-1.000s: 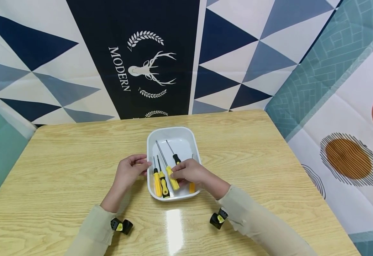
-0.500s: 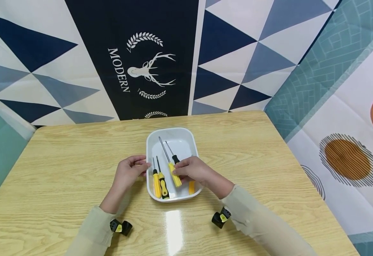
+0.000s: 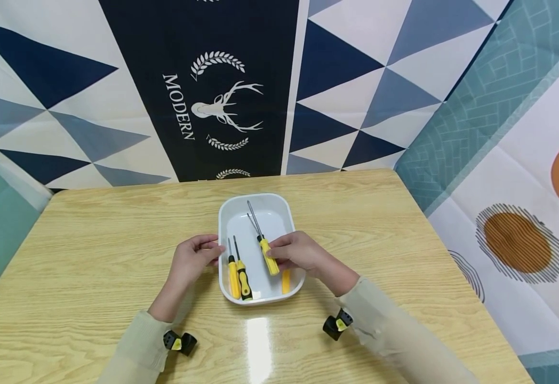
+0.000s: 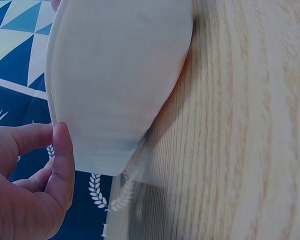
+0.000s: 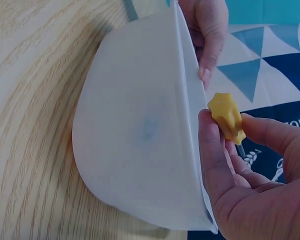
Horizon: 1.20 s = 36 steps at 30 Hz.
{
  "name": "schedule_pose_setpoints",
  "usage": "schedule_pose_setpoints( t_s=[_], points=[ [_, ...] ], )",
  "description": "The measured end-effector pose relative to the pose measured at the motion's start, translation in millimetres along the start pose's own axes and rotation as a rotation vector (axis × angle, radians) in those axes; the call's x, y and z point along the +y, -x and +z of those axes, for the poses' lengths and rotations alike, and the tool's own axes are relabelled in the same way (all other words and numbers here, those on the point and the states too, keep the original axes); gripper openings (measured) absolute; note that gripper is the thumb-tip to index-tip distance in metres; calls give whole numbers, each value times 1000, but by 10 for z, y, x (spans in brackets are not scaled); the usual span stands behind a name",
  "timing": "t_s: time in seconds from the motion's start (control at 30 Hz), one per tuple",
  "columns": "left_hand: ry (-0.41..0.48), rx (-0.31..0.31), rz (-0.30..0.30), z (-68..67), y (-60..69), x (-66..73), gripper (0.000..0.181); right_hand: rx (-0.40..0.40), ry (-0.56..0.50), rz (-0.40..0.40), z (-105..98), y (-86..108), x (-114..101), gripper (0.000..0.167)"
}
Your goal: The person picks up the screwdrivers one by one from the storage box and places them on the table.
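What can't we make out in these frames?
- Head: most of the handle of the thin screwdriver, behind the held screwdriver and right-hand grip.
- Head: upper end of the orange handle, blocked by the right-hand grip.
- Head: the held screwdriver's tip shape, too small.
- Both wrists: contents of the tray, hidden by its wall.
- Left wrist: rest of the tray, cut off by the top edge.

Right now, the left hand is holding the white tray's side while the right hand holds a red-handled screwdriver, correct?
Not quite: the screwdriver in the right hand has a yellow handle, as the head view shows. The left hand does hold the white tray's side.
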<state>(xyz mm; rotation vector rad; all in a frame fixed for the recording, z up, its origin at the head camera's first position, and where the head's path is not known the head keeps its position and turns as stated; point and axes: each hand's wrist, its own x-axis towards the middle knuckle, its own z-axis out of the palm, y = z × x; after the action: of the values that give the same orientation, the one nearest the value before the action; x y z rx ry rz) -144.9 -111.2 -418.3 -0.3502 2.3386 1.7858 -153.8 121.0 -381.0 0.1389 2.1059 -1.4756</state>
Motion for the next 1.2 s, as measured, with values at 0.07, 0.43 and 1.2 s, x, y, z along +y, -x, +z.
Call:
schedule_pose_setpoints(
  t_s=[0.07, 0.43, 1.2],
  points=[
    [1, 2, -6, -2, 0, -1, 36, 6, -9, 3, -22, 5, 2, 30],
    [-23, 3, -10, -16, 8, -14, 33, 16, -28, -16, -153, 32, 23, 31],
    [-24, -17, -18, -42, 8, -18, 33, 12, -59, -22, -268, 45, 22, 34]
  ],
)
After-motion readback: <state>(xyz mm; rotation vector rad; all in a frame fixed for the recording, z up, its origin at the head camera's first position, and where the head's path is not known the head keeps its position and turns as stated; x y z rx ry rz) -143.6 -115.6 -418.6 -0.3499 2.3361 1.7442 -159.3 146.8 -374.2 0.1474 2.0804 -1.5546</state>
